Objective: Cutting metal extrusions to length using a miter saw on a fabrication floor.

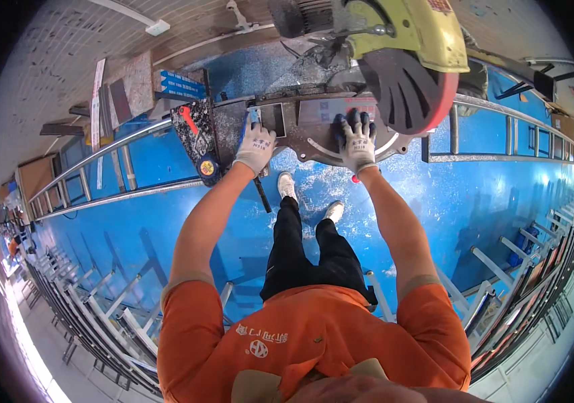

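Note:
A yellow-green cut-off saw (411, 40) with a dark round guard, red at its edge, stands in front of me over a dark metal saw table (290, 124). My left hand (256, 146), in a white work glove with blue fingers, grips the near left side of a small rectangular metal piece (271, 115); part of its fingers is hidden. My right hand (357, 142), gloved alike with dark fingertips, lies with spread fingers on a flat piece under printed film (318, 112). It is close to the left of the guard.
Metal roller rails (109, 151) run left from the saw, and a similar rail (508, 131) runs right. A speckled board with a red tool (189, 119) sits left of my left hand. Racks of long profiles (528, 289) stand behind me. White chips litter the blue floor (314, 174).

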